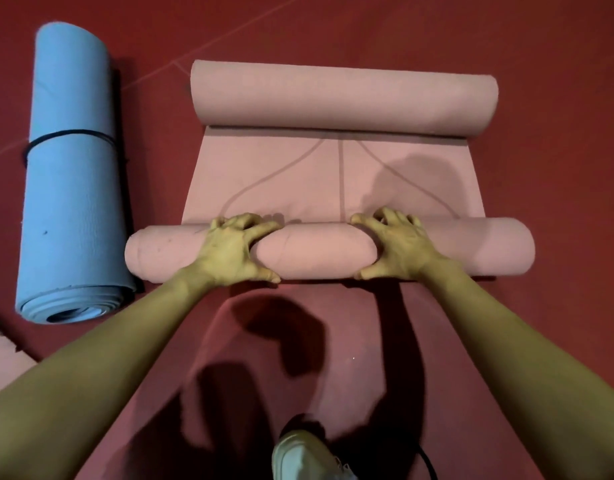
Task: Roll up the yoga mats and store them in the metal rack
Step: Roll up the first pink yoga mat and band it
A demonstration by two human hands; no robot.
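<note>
From the head view I judge this to be the rolling step, about midway. My left grip (234, 249) and right grip (397, 245) sit side by side on the near roll (319, 251) of the pink yoga mat, fingers curled over its top and thumbs on the side nearest me, each clamped round it. That roll lies on the red floor (541, 46) with its long axis running left to right, one end out past each grip. Just beyond the fingertips comes a flat stretch (298, 181), then a far roll (343, 98) of the same mat, parallel. The next move, I think, calls for an even forward push from both grips, so the roll tracks straight. Well left of the left grip lies a rolled, banded blue yoga mat (69, 174), its axis running away from me and its spiral end toward me. I see no metal rack.
</note>
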